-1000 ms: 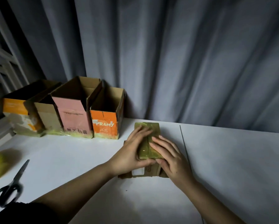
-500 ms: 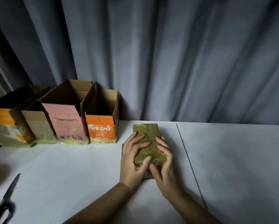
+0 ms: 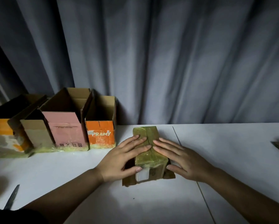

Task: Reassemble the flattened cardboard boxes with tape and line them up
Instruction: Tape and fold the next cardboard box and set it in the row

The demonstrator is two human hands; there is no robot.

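My left hand (image 3: 119, 160) and right hand (image 3: 182, 160) press flat, fingers straight and slightly spread, on the taped top of a small brown cardboard box (image 3: 149, 149) standing upside down on the white worktop (image 3: 62, 175), its flaps splayed beneath; four open cardboard boxes (image 3: 66, 126) stand lined up at the rear left against a grey curtain (image 3: 168, 62), and a scissors blade (image 3: 12, 198) lies near the left edge

Yellow-green taped box (image 3: 149, 143), orange PRAMY box (image 3: 100, 133), pink box (image 3: 66, 128), grey curtain (image 3: 168, 59), white table (image 3: 54, 168).
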